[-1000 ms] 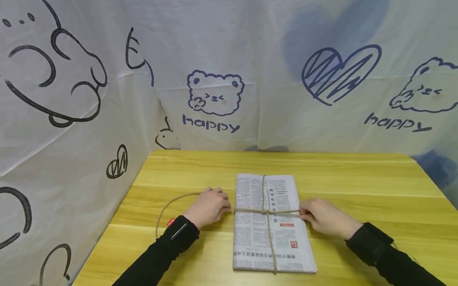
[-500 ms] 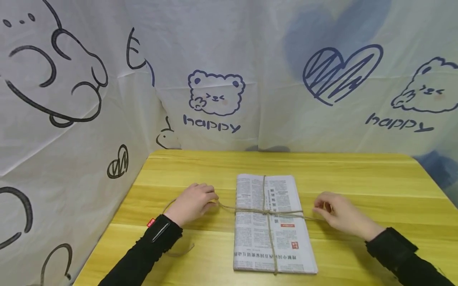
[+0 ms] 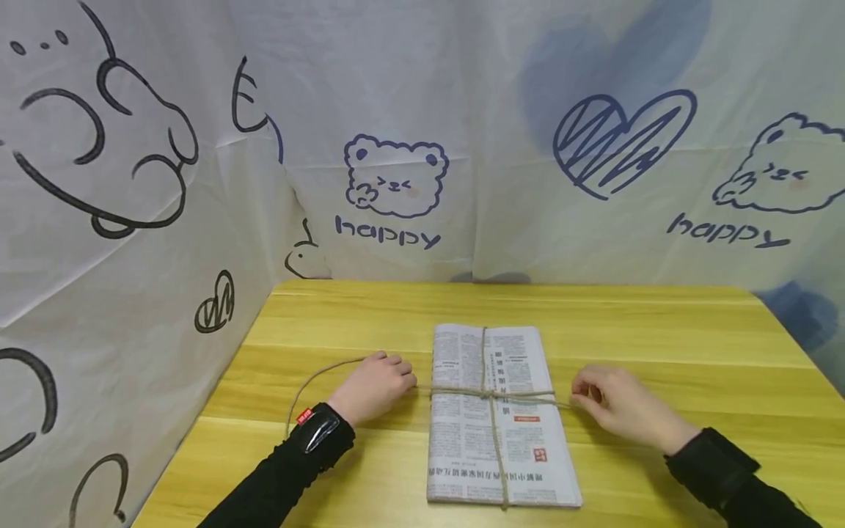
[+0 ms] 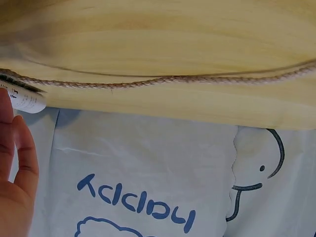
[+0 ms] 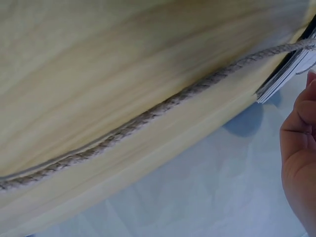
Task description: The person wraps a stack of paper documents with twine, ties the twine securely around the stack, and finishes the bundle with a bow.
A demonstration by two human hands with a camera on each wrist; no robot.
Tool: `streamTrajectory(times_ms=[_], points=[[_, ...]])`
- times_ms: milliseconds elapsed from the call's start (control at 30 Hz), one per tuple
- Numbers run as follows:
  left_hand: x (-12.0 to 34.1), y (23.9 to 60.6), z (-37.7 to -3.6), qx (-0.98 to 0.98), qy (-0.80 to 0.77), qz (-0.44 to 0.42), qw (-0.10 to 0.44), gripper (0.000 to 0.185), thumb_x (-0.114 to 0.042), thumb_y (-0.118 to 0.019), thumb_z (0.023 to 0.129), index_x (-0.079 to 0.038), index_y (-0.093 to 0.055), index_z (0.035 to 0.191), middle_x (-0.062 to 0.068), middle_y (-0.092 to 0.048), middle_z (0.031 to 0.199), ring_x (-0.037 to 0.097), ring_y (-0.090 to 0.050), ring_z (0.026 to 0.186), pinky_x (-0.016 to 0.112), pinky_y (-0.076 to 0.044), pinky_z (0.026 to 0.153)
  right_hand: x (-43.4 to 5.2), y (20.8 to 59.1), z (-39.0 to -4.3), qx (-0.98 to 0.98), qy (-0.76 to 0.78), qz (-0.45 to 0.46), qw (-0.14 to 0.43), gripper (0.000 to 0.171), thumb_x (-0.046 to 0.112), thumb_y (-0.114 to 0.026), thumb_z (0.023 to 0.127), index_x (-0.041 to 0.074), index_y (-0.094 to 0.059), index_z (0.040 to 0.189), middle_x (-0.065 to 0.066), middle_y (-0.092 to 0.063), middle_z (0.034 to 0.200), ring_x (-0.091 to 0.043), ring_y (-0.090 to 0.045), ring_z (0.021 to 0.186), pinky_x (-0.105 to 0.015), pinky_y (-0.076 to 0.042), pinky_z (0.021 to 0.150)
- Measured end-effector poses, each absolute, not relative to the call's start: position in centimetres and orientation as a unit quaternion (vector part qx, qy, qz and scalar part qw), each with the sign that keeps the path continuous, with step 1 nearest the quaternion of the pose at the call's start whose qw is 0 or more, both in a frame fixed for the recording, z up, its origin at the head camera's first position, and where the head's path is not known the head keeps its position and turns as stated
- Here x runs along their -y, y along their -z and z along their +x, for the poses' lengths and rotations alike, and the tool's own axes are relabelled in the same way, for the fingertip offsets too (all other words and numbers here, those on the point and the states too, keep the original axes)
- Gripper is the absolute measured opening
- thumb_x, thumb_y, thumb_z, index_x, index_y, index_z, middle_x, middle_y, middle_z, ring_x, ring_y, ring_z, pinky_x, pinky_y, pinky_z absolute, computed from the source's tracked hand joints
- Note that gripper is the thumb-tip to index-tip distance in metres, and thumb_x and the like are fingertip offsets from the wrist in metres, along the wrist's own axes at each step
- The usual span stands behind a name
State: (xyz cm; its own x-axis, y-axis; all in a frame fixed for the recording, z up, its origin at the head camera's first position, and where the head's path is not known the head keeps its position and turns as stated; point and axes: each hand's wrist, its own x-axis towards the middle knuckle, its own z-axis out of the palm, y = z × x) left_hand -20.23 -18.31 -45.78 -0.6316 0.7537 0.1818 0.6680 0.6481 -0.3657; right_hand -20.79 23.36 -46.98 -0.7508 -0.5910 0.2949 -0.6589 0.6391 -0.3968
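A folded stack of newspapers (image 3: 462,458) lies on the table, with brown twine (image 3: 455,390) crossed over it both ways and meeting near its middle. Left of the stack, my left hand (image 3: 372,387) pinches one strand of the twine; beyond that hand the loose tail curves across the table. To the right, my right hand (image 3: 627,407) pinches the other strand between thumb and curled fingers, just off the paper's edge. In the left wrist view a braided length of twine (image 4: 148,83) runs past the hand (image 4: 19,173). The right wrist view has twine (image 5: 187,94) beside the hand (image 5: 301,143).
The yellow wooden table (image 3: 660,330) has rounded back corners. White cloth (image 3: 515,205) printed with bears, hearts and lettering hangs behind it and along the left side. A black band with a red tag (image 3: 304,416) wraps the left wrist.
Both hands pulled the twine outward from the stack, then came partly back inward. The right hand now sits farther from the paper than a second ago. The stack stays in place.
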Motion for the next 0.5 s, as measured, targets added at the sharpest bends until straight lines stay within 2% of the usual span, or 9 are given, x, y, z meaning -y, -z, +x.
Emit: streamTrajectory(times_ms=[300, 500], points=[[18.13, 46.6, -20.26, 0.899, -0.126, -0.396, 0.142, 0.006, -0.023, -0.07, 0.095, -0.021, -0.076, 0.095, -0.009, -0.071, 0.087, 0.011, -0.066, 0.083, 0.028, -0.05, 0.071, -23.45, 47.3, -20.74, 0.905, -0.247, 0.343, 0.055, 0.007, 0.016, -0.075, 0.092, 0.018, -0.069, 0.089, 0.019, -0.055, 0.078, 0.007, -0.041, 0.066, -0.016, -0.038, 0.059], [18.11, 46.14, -20.13, 0.904, -0.083, -0.392, 0.148, 0.008, -0.025, -0.071, 0.094, -0.02, -0.076, 0.091, -0.008, -0.072, 0.086, 0.011, -0.067, 0.082, 0.029, -0.052, 0.071, -23.52, 47.4, -20.72, 0.904, -0.247, 0.345, 0.053, 0.008, 0.016, -0.075, 0.092, 0.019, -0.068, 0.088, 0.019, -0.053, 0.076, 0.006, -0.041, 0.064, -0.016, -0.037, 0.058]])
